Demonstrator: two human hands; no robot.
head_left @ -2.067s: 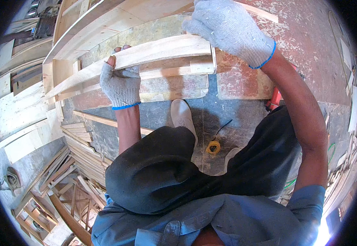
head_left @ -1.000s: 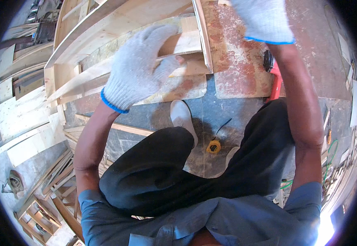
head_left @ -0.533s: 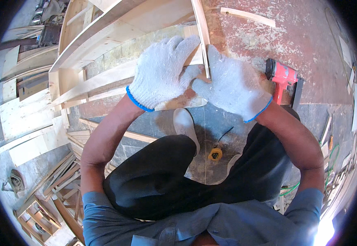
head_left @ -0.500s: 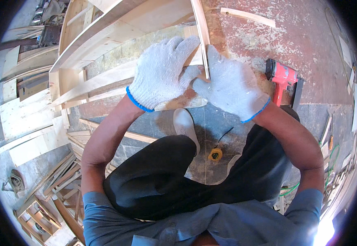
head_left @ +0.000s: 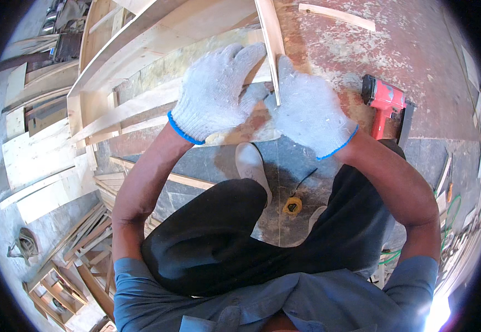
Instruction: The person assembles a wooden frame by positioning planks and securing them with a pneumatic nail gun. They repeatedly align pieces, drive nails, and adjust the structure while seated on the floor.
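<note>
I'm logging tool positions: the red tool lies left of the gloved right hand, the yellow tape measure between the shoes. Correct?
Not left: the head view shows the red tool lying right of the gloved right hand. The yellow tape measure is between the shoes.

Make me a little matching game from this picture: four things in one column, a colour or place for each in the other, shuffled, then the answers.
Things
1. Gun-shaped tool
2. Tape measure
3. Loose wood strip
4. Right hand

Descriptions
A. Yellow, lying between the person's shoes
B. In a blue-edged glove, at the near end of a board
C. Red and black, to the right of both hands
D. Pale, near the picture's top edge, right of that board

Pairs: 1-C, 2-A, 3-D, 4-B
</note>
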